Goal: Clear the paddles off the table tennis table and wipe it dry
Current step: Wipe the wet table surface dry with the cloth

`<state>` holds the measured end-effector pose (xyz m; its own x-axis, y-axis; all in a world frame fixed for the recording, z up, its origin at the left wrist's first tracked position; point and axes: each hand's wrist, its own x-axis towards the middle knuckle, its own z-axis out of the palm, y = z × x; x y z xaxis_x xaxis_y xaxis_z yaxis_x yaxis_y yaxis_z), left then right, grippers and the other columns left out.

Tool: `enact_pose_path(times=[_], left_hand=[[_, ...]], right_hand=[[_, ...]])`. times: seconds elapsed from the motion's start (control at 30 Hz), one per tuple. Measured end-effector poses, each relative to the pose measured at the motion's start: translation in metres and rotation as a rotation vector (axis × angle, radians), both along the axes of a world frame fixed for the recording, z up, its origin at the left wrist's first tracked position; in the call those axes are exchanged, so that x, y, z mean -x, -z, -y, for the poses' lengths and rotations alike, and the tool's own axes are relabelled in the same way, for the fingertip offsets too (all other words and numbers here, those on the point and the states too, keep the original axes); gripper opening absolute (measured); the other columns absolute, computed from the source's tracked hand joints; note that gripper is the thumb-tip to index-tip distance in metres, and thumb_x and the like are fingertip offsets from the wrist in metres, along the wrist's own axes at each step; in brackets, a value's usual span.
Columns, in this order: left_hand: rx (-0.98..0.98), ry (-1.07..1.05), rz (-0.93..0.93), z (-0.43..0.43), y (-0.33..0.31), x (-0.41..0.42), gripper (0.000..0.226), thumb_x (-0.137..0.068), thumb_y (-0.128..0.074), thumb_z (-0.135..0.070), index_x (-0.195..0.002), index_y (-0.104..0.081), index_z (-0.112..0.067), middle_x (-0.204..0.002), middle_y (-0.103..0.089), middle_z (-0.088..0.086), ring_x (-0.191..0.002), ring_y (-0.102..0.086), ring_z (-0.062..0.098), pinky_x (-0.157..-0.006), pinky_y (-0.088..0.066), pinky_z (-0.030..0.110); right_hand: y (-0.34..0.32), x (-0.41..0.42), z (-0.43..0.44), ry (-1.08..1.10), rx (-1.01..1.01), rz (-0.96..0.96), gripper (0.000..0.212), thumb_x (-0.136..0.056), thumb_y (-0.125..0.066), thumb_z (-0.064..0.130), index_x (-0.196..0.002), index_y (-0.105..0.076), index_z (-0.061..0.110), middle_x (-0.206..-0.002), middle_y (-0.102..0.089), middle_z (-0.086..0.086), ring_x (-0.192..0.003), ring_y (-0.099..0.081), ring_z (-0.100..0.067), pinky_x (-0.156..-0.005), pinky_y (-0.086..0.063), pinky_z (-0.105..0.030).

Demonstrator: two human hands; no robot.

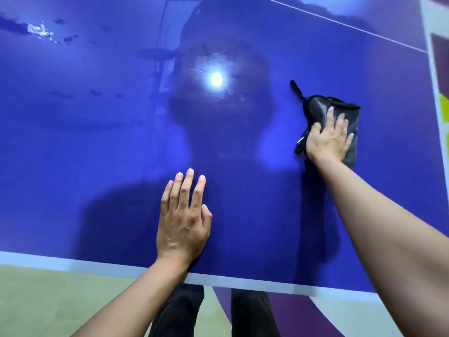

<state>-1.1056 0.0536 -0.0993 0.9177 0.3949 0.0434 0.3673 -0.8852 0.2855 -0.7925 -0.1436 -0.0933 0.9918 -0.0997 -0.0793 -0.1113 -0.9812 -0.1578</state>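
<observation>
The blue table tennis table [97, 154] fills the view, glossy and reflecting a lamp. My right hand [328, 139] presses flat with straight fingers on a dark folded cloth [318, 107] at the right side of the table; a thin black loop sticks out of the cloth toward the far left. My left hand [183, 220] rests flat on the bare surface near the front edge, fingers straight. Water drops [41, 31] glisten at the far left. No paddles are in view.
The white edge line [73, 262] runs along the table's near side, and the right edge [435, 76] is close to the cloth. Below the near edge are my dark trouser legs [177, 312] and a green and purple floor.
</observation>
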Motion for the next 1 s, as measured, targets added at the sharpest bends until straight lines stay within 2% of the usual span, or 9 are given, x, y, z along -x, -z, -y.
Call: enact_pose_path(times=[0.1, 0.3, 0.37, 0.5, 0.6, 0.7, 1.0], left_hand=[[-0.004, -0.002, 0.007, 0.000, 0.000, -0.001, 0.057, -0.095, -0.045, -0.022, -0.151, -0.043, -0.010, -0.160, -0.036, 0.016, -0.149, -0.030, 0.036, -0.124, -0.021, 0.049], [-0.017, -0.007, 0.027, 0.003, 0.001, -0.004, 0.056, -0.094, -0.047, -0.021, -0.148, -0.047, -0.008, -0.159, -0.037, 0.017, -0.148, -0.032, 0.037, -0.123, -0.023, 0.051], [-0.028, -0.009, 0.034, 0.003, 0.002, -0.004, 0.054, -0.093, -0.048, -0.021, -0.145, -0.049, -0.006, -0.158, -0.039, 0.018, -0.146, -0.034, 0.038, -0.123, -0.023, 0.051], [0.007, -0.066, 0.062, 0.011, -0.001, -0.010, 0.055, -0.093, -0.044, -0.022, -0.146, -0.048, -0.006, -0.156, -0.039, 0.019, -0.144, -0.036, 0.041, -0.122, -0.024, 0.052], [0.066, -0.072, 0.102, 0.038, -0.010, -0.020, 0.056, -0.095, -0.040, -0.023, -0.148, -0.045, -0.004, -0.159, -0.034, 0.021, -0.146, -0.033, 0.040, -0.123, -0.021, 0.050], [0.035, 0.097, 0.092, 0.083, -0.013, -0.035, 0.057, -0.096, -0.039, -0.024, -0.150, -0.043, -0.006, -0.162, -0.031, 0.017, -0.148, -0.031, 0.036, -0.123, -0.021, 0.050], [0.069, 0.338, 0.137, 0.208, 0.001, -0.099, 0.056, -0.096, -0.043, -0.024, -0.150, -0.044, -0.010, -0.161, -0.032, 0.017, -0.149, -0.031, 0.038, -0.122, -0.024, 0.052]], right_hand=[[0.002, 0.027, -0.040, -0.051, 0.000, 0.045, 0.065, -0.103, -0.034, 0.049, -0.163, -0.017, 0.030, -0.170, -0.013, -0.010, -0.157, -0.010, -0.024, -0.126, -0.002, -0.052], [0.007, 0.127, -0.163, -0.667, -0.053, 0.109, 0.066, -0.095, -0.038, 0.054, -0.158, -0.031, 0.035, -0.167, -0.027, -0.005, -0.155, -0.020, -0.021, -0.125, -0.007, -0.049], [0.007, 0.137, -0.174, -0.771, -0.065, 0.104, 0.066, -0.095, -0.038, 0.056, -0.157, -0.034, 0.037, -0.166, -0.029, -0.004, -0.154, -0.021, -0.020, -0.125, -0.008, -0.047], [0.005, 0.111, -0.138, -0.891, -0.060, 0.103, 0.063, -0.098, -0.037, 0.057, -0.158, -0.031, 0.040, -0.168, -0.025, 0.001, -0.155, -0.018, -0.013, -0.125, -0.007, -0.042], [0.005, 0.099, -0.097, -0.790, -0.098, 0.055, 0.061, -0.100, -0.037, 0.053, -0.159, -0.027, 0.040, -0.169, -0.021, 0.003, -0.155, -0.014, -0.011, -0.126, -0.002, -0.042], [0.005, 0.076, -0.028, -0.666, -0.149, 0.055, 0.061, -0.100, -0.038, 0.052, -0.159, -0.026, 0.041, -0.169, -0.020, 0.003, -0.156, -0.012, -0.011, -0.127, 0.000, -0.040], [0.007, -0.001, 0.276, -0.098, -0.019, 0.089, 0.062, -0.101, -0.034, 0.051, -0.160, -0.025, 0.035, -0.168, -0.021, -0.004, -0.155, -0.017, -0.019, -0.127, -0.005, -0.046]])
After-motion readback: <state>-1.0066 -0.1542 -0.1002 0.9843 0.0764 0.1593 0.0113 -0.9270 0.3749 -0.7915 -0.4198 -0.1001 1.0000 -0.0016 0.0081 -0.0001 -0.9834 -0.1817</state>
